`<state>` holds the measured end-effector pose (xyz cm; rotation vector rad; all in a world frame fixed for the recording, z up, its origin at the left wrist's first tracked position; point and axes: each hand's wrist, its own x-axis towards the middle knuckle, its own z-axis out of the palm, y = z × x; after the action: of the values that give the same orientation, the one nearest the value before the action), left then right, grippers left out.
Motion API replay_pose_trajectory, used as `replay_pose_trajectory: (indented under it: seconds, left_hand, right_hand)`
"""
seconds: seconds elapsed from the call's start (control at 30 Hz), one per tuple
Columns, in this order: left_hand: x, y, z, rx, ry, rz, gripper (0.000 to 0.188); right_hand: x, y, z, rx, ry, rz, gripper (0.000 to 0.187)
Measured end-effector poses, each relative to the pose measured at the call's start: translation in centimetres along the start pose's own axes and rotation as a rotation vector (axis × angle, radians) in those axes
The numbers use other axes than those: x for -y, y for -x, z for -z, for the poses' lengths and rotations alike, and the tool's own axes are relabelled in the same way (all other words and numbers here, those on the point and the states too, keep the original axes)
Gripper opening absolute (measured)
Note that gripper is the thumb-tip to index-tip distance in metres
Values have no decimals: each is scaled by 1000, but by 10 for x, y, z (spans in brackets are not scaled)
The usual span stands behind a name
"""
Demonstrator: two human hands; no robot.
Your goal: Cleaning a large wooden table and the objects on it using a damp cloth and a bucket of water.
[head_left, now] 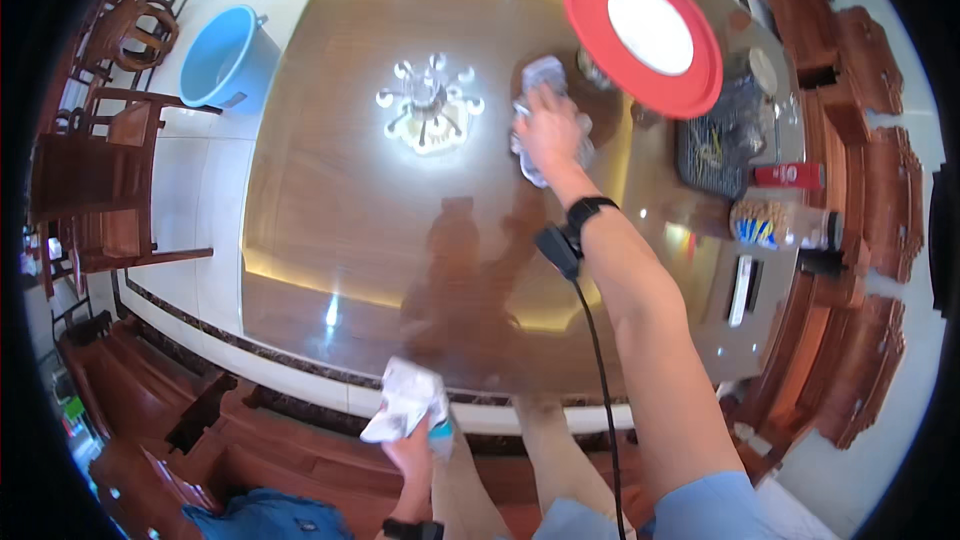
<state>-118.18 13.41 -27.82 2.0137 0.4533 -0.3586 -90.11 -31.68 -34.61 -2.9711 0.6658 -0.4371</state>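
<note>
My right hand, arm stretched far over the glossy brown table, presses a crumpled whitish cloth against the tabletop. The cloth bunches out around the fingers on both sides. Down by the table's near edge, my left hand is closed around a white, crumpled cloth-like piece with faint markings. A bit of teal shows beside that hand; what it belongs to cannot be made out. A dark device with a cable is strapped at my right wrist.
To the right of the cloth are a round red tray or lid, a dark basket, a red container, a clear jar and a white remote-like bar. A blue bucket and wooden chairs stand left.
</note>
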Motion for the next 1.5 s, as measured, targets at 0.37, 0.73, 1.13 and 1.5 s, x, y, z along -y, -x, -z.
replay_pose_trajectory:
  seconds: [0.37,0.73,1.13,1.5]
  left_hand:
    - [-40,-91,57,91,55,-148,70]
    - [-77,-182,-11,359,32,-507,61]
    - [-244,-176,-284,510,-599,-1268,81]
    - [-145,-247,-93,115,-968,-1175,73]
  right_hand:
    - [181,326,89,394,-517,788,47]
    - [-90,265,102,-6,55,-564,52]
    - [134,376,118,186,-389,188,54]
    - [-189,491,177,256,238,-1055,53]
